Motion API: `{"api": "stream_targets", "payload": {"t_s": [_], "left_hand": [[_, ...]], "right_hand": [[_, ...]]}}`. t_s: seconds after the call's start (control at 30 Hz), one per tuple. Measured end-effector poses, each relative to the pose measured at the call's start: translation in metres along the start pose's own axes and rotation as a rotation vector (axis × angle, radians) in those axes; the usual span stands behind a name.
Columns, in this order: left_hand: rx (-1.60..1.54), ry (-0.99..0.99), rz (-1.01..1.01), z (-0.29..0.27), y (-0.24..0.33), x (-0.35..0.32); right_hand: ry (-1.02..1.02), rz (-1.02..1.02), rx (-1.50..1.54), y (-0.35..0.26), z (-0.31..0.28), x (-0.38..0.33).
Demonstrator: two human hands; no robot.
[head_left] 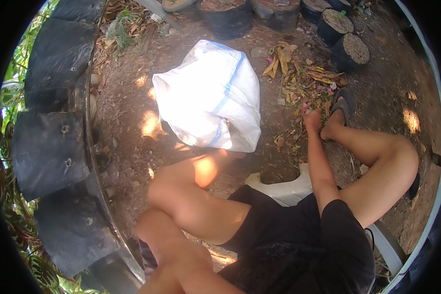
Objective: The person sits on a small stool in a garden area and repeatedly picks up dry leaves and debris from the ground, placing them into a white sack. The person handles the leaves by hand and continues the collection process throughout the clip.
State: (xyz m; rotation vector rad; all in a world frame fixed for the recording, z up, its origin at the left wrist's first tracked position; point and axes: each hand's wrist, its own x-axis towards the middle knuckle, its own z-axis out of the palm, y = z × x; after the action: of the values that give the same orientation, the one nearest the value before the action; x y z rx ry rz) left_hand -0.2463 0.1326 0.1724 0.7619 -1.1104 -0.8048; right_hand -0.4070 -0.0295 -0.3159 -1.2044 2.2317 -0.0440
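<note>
My right arm reaches forward between my legs. My right hand (312, 118) is low over the dry leaves (293, 83), beside my right foot in a dark sandal (346, 104). Its fingers are drawn together, with a small pink bit at their tips that I cannot make out clearly. My bent left arm (179, 250) is close to the camera at the lower left, near my left knee; the fingers of that hand do not show. Ahead of my left leg stands a bulging white woven sack (206, 93) with blue stripes, partly overexposed by sunlight.
Black grow bags filled with soil (225, 17) line the far side, more (352, 51) at the far right. Black plastic sheets (51, 152) hang along a curved edge on the left, with plants behind. A pale stool (289, 188) is under me. Bare soil (127, 122) surrounds the sack.
</note>
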Motion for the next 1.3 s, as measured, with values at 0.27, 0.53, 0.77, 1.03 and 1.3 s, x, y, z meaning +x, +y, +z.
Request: {"api": "stream_targets", "payload": {"t_s": [0.27, 0.53, 0.77, 1.03, 1.3], "left_hand": [[-0.102, -0.278, -0.246, -0.037, 0.034, 0.014], [-0.223, -0.327, -0.513, -0.041, 0.024, 0.035], [-0.246, -0.38, -0.577, -0.043, 0.044, 0.041], [-0.29, -0.365, -0.417, -0.058, 0.046, 0.016], [-0.306, -0.328, -0.317, -0.059, 0.039, 0.007]], "right_hand": [[-0.048, 0.018, -0.03, 0.015, 0.009, 0.02], [0.0, -0.139, 0.036, 0.012, 0.017, 0.015], [-0.122, -0.207, 0.275, 0.003, 0.028, 0.006], [-0.063, -0.3, 0.281, 0.007, 0.05, -0.001], [-0.216, -0.245, 0.162, 0.009, 0.049, -0.005]]}}
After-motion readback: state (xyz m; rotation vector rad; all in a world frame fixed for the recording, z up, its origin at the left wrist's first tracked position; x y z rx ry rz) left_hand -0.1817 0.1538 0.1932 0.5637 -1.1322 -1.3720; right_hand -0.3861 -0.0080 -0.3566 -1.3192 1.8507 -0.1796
